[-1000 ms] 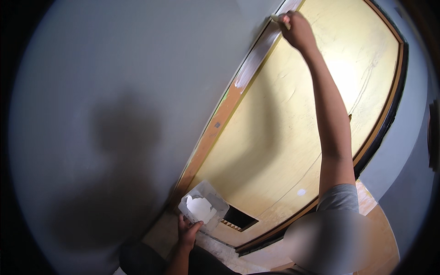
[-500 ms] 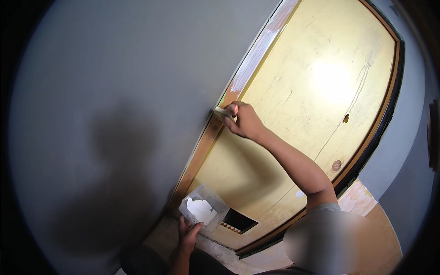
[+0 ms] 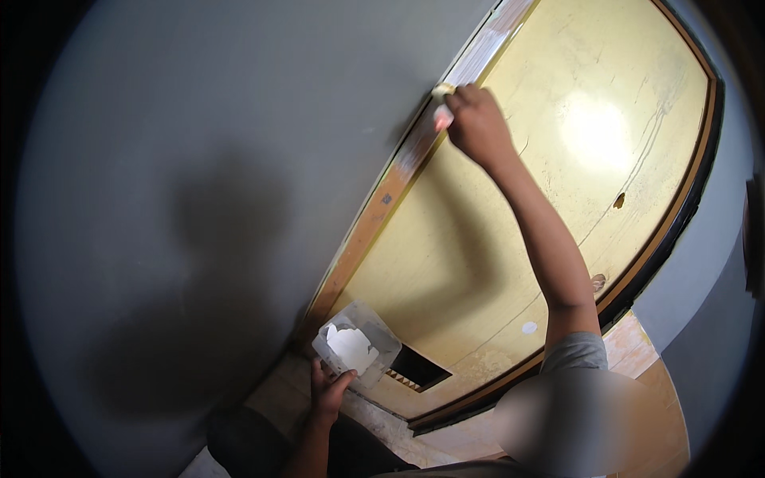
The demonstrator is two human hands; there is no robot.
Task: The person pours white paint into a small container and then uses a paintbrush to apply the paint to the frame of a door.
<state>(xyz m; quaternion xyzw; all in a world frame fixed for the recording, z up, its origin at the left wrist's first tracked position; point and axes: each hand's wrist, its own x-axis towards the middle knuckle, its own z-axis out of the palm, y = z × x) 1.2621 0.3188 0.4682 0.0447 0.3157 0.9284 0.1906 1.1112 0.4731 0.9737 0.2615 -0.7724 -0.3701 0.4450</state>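
My right hand (image 3: 476, 127) is raised and closed on a small paintbrush (image 3: 441, 109), whose tip touches the wooden door frame (image 3: 373, 219). The frame strip above the brush looks whitish, and below it is bare orange-brown wood. My left hand (image 3: 327, 390) is held low and grips a clear square plastic tub (image 3: 356, 344) with white paint inside. The tub is just in front of the frame's lower end.
A yellow door (image 3: 574, 151) with a dark outer frame fills the right side and has a dark vent slot (image 3: 416, 369) near its bottom. A grey wall (image 3: 199, 159) with my shadow on it lies to the left. Pale tiled floor (image 3: 398, 430) lies below.
My right hand swept the brush down the frame from its top to the middle, then moved partway back up. My left hand and the tub stayed in place.
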